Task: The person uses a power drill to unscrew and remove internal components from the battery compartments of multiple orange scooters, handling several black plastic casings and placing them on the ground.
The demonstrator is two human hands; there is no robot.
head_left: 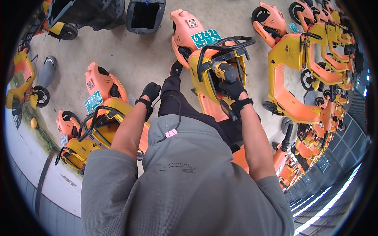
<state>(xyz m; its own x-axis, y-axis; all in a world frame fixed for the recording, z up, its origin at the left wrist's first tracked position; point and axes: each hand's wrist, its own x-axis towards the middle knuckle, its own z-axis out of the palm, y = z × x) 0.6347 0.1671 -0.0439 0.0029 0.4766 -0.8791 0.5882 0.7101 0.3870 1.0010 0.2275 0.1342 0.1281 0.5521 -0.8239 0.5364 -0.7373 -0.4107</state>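
Note:
My right hand (233,89), in a black glove, is wrapped round a yellow and black cordless drill (224,71). The drill is over the open body of an orange and yellow scooter (195,65), inside the loop of its black rear rail (203,55). Where the drill's tip meets the scooter is hard to see. My left hand (151,92), also gloved in black, hangs with curled fingers between this scooter and another orange and yellow scooter (118,105) at the left. Its palm is hidden, so I cannot see whether anything is in it.
More scooters (289,59) stand in rows at the right. Two black bins (145,17) are at the far side, and a grey scooter seat (48,71) lies on the concrete floor (130,55) at the left. A dark cord (180,103) hangs from my shirt.

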